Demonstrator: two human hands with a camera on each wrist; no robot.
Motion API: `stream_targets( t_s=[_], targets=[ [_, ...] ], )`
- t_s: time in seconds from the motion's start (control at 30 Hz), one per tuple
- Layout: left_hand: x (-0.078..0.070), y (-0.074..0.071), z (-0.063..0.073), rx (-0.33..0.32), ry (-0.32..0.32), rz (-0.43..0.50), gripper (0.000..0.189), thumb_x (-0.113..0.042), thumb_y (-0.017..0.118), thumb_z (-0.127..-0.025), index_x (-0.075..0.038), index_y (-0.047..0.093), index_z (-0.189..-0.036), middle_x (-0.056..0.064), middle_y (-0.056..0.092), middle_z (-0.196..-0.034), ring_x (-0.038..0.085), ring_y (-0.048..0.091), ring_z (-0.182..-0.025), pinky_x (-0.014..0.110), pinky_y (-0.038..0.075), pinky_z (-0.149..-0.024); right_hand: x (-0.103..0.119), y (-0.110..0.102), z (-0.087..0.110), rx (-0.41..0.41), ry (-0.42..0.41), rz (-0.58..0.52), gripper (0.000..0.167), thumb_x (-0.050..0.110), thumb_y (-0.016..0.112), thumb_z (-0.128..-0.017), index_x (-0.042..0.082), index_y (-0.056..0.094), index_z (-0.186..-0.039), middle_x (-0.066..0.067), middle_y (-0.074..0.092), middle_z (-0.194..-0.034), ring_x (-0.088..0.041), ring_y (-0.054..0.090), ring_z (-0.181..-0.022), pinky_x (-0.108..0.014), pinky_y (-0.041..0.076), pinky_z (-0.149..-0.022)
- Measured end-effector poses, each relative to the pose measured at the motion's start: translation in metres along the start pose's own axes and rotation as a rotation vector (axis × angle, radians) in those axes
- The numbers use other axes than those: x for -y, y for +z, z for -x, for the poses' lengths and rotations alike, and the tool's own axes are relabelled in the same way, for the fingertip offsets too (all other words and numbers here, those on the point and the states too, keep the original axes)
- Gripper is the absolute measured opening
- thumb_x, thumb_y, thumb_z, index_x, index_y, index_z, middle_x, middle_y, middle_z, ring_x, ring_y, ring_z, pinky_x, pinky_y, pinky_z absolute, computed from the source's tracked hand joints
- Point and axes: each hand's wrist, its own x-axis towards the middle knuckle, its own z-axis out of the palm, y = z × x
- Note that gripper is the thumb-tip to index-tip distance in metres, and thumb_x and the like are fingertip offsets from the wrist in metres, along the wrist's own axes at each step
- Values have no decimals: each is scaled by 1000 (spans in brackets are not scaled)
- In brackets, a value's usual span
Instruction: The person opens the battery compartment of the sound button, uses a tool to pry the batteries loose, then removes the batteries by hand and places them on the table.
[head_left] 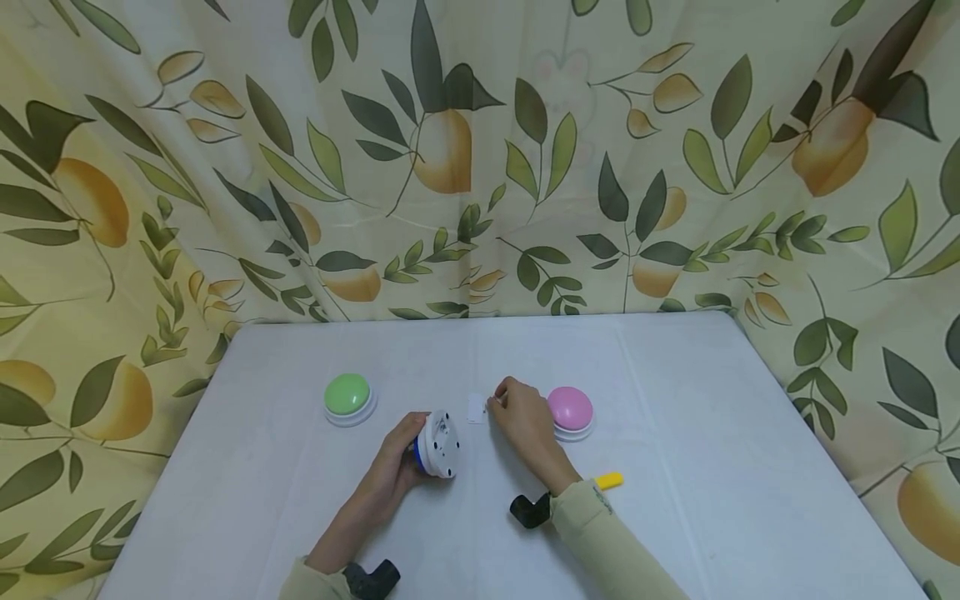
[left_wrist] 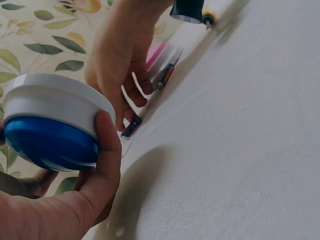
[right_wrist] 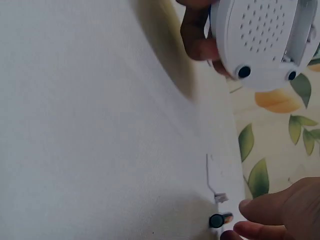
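Mid-frame, we see left fingers (left_wrist: 108, 155) gripping a blue button (left_wrist: 52, 142); right fingers (right_wrist: 265, 207), hold unclear, could drop a battery (right_wrist: 217, 220) if loose.

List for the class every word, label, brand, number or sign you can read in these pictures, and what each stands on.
No readable text anywhere.
Blue-and-white button: no lettering can be made out.
Small dark-and-orange cylinder: any print is too small and blurred to read.
Dark mark on the right sleeve: too small to tell whether it is lettering.
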Motion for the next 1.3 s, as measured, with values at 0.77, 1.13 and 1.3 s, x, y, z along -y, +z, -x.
stream_targets(
  t_s=[0.77,1.13,1.3],
  targets=[
    [-22,-11,6,179,14,-167,68,-28,61,-102,-13,30,-161,20,33,-159,33,50,-135,47,49,-113,17,-29,39,333,-287,-418,48,37,58,-107,23,51,-152,-4,57,-152,-30,61,-130,-51,56,-103],
    [-33,-2,10,57,15,-431,78,-26,79,-92,-23,37,-158,15,39,-158,39,48,-140,61,46,-112,18,-35,48,422,-350,-418,61,45,62,-103,28,42,-158,2,49,-159,-29,57,-135,-52,54,-106],
    [-34,6,16,13,78,-531,85,-23,84,-89,-22,37,-159,17,43,-156,40,53,-136,50,58,-102,13,-35,52,410,-371,-417,65,41,69,-100,25,43,-158,4,49,-158,-25,55,-137,-51,52,-109]
  ],
)
